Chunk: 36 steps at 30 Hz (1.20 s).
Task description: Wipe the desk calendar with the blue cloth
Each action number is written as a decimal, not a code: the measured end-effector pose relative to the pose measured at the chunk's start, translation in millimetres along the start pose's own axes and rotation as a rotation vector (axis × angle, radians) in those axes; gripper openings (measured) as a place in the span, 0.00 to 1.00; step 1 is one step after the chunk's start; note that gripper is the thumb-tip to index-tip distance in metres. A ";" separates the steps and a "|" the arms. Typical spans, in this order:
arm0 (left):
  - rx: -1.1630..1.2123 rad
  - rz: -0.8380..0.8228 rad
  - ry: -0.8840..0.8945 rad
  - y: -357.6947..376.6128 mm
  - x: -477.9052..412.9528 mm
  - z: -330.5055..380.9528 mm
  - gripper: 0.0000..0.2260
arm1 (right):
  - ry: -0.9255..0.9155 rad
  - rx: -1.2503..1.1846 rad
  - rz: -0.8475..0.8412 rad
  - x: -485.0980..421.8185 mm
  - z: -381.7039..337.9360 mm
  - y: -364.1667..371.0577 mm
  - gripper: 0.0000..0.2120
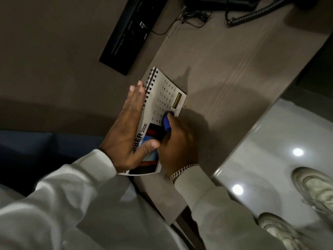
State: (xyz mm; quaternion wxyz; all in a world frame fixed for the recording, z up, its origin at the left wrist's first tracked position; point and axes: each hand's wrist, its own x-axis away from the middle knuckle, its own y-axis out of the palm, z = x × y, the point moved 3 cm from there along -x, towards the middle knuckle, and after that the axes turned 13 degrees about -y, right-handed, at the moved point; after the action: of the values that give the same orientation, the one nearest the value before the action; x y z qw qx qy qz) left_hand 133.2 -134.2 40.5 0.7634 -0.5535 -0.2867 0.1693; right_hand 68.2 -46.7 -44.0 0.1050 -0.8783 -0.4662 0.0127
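Mid-wipe when I checked. Desk calendar (pixel 162 105) sat centre frame on the grey desk (pixel 225 69), spiral binding toward upper left, page face up toward the camera. I couldn't tell if it lay flat or leaned on its stand.

Left hand (pixel 128 127) was spread flat, fingers straight and together, bracing the calendar along the binding edge; thumb (pixel 149 146) lay across the printed picture near the lower end. It gripped nothing.

Right hand (pixel 177 141) was curled closed around the blue cloth (pixel 167 121), a wad of it poking out past the fingers and pressed on the date grid near the page's right edge.

My read: wiping stroke in progress, lower-right part of the grid being covered. The upper dates, toward the binding's top end, still needed a pass, so the next move called for sliding the cloth up-frame across the page with the left hand bracing. Area under the left thumb would need that hand shifted.

Black keyboard (pixel 126 33) upper left, coiled cord (pixel 252 13) top right, both well clear.
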 end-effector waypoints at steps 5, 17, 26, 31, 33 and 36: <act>-0.032 0.004 -0.006 -0.7 0.7 -0.9 0.46 | 0.039 -0.055 0.062 -0.4 -0.5 -15.2 0.22; 0.011 -0.011 -0.037 0.1 1.7 -2.9 0.46 | 0.053 -0.092 -0.126 5.1 -3.0 -15.8 0.20; 0.017 -0.037 -0.079 -2.7 2.7 1.4 0.46 | 0.010 -0.040 0.000 -2.0 -19.1 -9.4 0.27; -0.038 -0.012 -0.075 -1.7 3.6 -0.3 0.44 | 0.055 -0.001 -0.288 18.9 -3.4 -13.0 0.23; -0.085 0.009 -0.080 -2.5 4.1 -1.4 0.42 | 0.045 0.003 -0.391 18.3 0.8 -32.4 0.22; -0.154 0.015 -0.100 -3.0 4.4 -0.4 0.42 | 0.013 0.016 -0.480 5.0 -2.1 -74.8 0.21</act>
State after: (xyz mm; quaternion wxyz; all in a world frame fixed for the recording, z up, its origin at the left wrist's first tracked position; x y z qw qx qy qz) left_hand 136.7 -133.0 44.3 0.7019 -0.6037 -0.3324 0.1800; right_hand 10.2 -2.3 -26.9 0.1151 -0.7415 -0.6608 -0.0147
